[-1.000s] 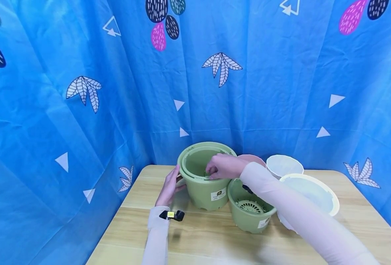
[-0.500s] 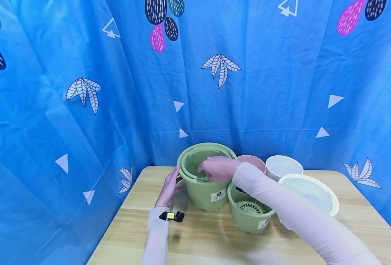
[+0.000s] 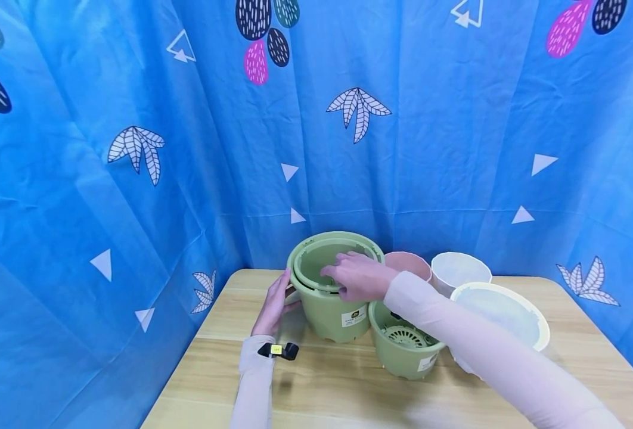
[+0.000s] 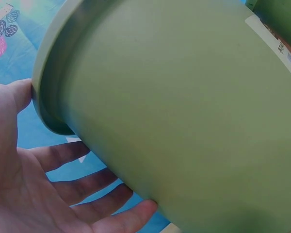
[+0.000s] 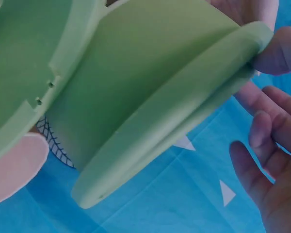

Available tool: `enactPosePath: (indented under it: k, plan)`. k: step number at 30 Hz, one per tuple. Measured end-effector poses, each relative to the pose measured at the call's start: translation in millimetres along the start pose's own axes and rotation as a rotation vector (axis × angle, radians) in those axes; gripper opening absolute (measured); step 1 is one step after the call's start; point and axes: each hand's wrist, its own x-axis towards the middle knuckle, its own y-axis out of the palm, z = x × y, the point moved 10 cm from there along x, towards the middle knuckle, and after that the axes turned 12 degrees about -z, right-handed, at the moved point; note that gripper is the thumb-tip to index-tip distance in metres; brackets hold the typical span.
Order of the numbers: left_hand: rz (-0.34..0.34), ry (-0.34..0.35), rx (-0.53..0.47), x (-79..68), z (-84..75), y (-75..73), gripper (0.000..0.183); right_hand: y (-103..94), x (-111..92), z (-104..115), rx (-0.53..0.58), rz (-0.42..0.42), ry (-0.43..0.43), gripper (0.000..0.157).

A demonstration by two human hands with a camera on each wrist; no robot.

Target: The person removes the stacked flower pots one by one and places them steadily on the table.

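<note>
A large green plastic flower pot (image 3: 322, 316) with a white label stands upright on the wooden table. Inside it sits a slightly smaller green pot (image 3: 316, 260), its rim close to the outer one. My left hand (image 3: 272, 305) rests against the left side, thumb at the rim and fingertips spread on the wall, as the left wrist view (image 4: 87, 189) shows. Over the near right of the opening is my right hand (image 3: 363, 276). In the right wrist view its thumb (image 5: 281, 52) presses at the paired rims, while the other fingers bend loosely in the air.
To the right stands a smaller green pot (image 3: 402, 360) with a slotted base, directly beside the large one. Behind it are a pink pot (image 3: 409, 262) and a white pot (image 3: 460, 268). A wide pale-rimmed pot (image 3: 536, 310) is partly hidden by the right sleeve. Blue curtains surround the table.
My right hand has shifted slightly along the near rim and rolled, its fingers lifting a little. The left hand and the pots stay essentially in place.
</note>
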Motion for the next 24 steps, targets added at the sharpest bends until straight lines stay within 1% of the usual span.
enactPosePath:
  k: [4,8,10,12,14,16,19,20,22,24]
  plan:
    - [0.002,0.006,0.004,-0.8,-0.6,-0.3,0.070,-2.7,-5,1,-0.011,-0.044,-0.022,0.047]
    - [0.007,0.010,0.005,-0.8,-1.3,0.0,0.070,-2.0,-12,-6,0.063,-0.038,0.016,0.049]
    - [0.004,0.006,0.002,-0.7,-1.5,-0.2,0.070,-1.1,-15,-9,0.099,-0.036,0.033,0.046]
    - [0.002,0.007,0.003,-0.7,-1.9,-0.4,0.070,0.2,-17,-10,0.096,-0.039,0.026,0.040]
    - [0.001,0.006,0.001,-0.6,-2.2,-0.3,0.070,2.2,-19,-8,0.036,-0.045,-0.008,0.038]
    - [0.002,0.009,0.001,-0.9,-2.6,0.0,0.070,5.0,-21,-3,-0.052,-0.052,-0.057,0.041]
    - [-0.005,0.012,-0.002,-0.8,-2.6,-0.5,0.069,6.6,-25,5,-0.172,-0.094,-0.131,0.045]
    - [-0.008,0.013,-0.002,-0.6,-2.4,-0.8,0.069,6.1,-26,6,-0.198,-0.113,-0.146,0.046]
    - [-0.005,0.013,-0.006,0.1,-2.2,-0.4,0.069,3.6,-29,8,-0.230,-0.155,-0.155,0.046]
    - [-0.001,0.013,-0.006,0.2,-2.3,0.0,0.070,-0.5,-30,6,-0.255,-0.187,-0.143,0.046]
